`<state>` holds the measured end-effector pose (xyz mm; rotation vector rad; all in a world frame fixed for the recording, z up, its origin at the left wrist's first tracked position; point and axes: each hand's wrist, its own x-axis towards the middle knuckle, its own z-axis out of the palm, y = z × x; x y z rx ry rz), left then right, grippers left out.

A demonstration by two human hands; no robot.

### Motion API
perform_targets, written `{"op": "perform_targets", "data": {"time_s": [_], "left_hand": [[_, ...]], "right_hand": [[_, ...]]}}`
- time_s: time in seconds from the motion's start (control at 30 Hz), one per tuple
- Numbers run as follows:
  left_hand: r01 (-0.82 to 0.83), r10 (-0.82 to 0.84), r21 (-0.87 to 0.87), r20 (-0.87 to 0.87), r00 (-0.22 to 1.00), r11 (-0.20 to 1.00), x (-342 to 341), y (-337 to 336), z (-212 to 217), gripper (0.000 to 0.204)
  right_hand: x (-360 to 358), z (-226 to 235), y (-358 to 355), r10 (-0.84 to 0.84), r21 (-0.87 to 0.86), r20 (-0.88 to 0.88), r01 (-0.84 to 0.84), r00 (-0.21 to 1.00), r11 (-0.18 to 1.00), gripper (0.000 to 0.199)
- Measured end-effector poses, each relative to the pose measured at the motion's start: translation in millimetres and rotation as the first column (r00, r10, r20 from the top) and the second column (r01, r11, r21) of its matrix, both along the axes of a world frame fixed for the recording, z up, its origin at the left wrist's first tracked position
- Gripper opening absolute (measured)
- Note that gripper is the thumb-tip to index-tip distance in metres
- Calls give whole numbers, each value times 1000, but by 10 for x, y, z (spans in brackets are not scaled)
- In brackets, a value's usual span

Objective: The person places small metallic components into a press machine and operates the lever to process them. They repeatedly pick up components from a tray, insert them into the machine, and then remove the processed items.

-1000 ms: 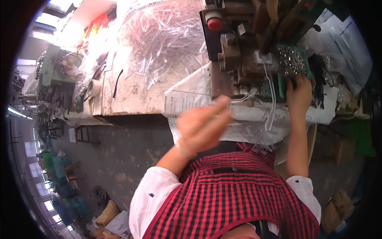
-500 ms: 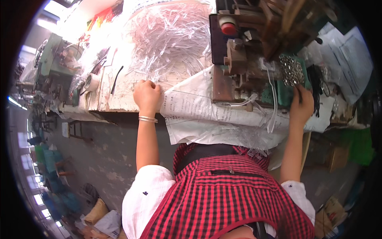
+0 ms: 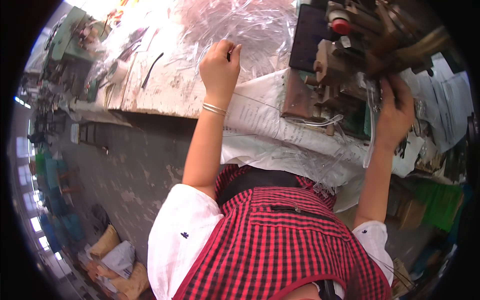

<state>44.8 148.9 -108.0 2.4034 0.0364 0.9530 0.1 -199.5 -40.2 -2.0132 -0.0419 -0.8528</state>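
2 bare forearms are seen rising from the lower edge, above a red-and-black checked apron [image 3: 280, 240] worn over white sleeves. Just beyond the apron, crumpled printed paper [image 3: 260, 125] is spread over the edge of the worn white workbench [image 3: 165, 85], with loose clear plastic tubing [image 3: 320, 121] lying across it. The left hand [image 3: 218, 70], with thin bangles at the wrist, is closed in a loose fist at the near edge of a heap of clear plastic tubes [image 3: 235, 30], and a thin clear strand is pinched between thumb and fingers; the strand is seen running from the fist across the paper toward the machine. The right hand [image 3: 395, 117] is held against the side of the brown metal machine [image 3: 350, 60], fingers curled around a length of clear tube that hangs down past the wrist; how tightly it is gripped cannot be told. A red knob [image 3: 341, 26] is seen on top of the machine. Farther left on the bench, a black curved strip [image 3: 151, 67] and a roll of tape [image 3: 117, 70] are lying. Beyond, at the far left, a green machine [image 3: 70, 40] is visible.
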Motion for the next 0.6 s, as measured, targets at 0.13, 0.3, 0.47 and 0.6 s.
{"op": "perform_targets", "data": {"time_s": [0.13,0.3,0.47,0.6], "left_hand": [[232,-177,-499,155,972,835,-143,-376,53,9],[505,-365,-495,356,860,707,-453,-869,658,10],[610,-622,172,388,680,774,-699,-1266,1052,25],[654,-781,427,337,526,625,-593,-1594,950,26]], "right_hand": [[94,-176,188,102,390,72,-122,992,913,37],[9,41,389,307,670,95,-289,947,684,48],[-300,399,527,369,670,77,-322,926,669,52],[-355,442,254,452,422,-5,-408,892,810,56]]}}
